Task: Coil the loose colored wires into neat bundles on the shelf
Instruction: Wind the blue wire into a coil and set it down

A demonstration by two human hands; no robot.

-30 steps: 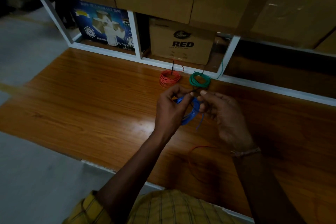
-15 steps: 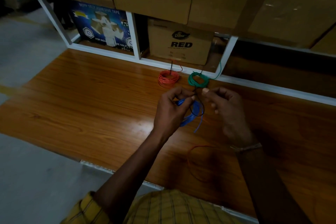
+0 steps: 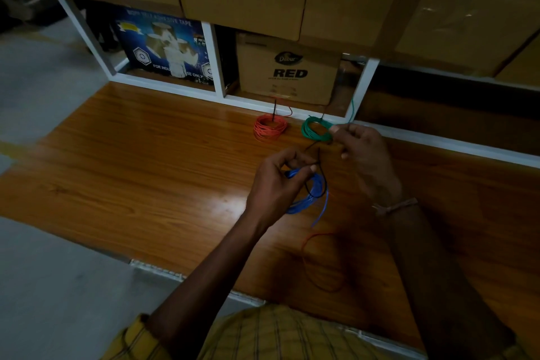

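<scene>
Here, surface: glossy wooden shelf [image 3: 122, 172], grey floor at nine o'clock.
Coils: three; orange coil [image 3: 269, 130], green coil [image 3: 315, 131] at twelve o'clock.
Left hand [image 3: 277, 184]: pinches blue coil [image 3: 312, 190].
Right hand [image 3: 365, 155]: pinches black tie [image 3: 319, 161].

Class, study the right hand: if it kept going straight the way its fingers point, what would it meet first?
Probably the green wire coil, just beyond the right hand; its fingertips already overlap the coil's edge, though depth is unclear.

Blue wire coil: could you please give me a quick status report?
Left hand grips blue coil; right hand pinches a thin black tie. Orange coil, green coil bundled. Loose red wire remains.
</scene>
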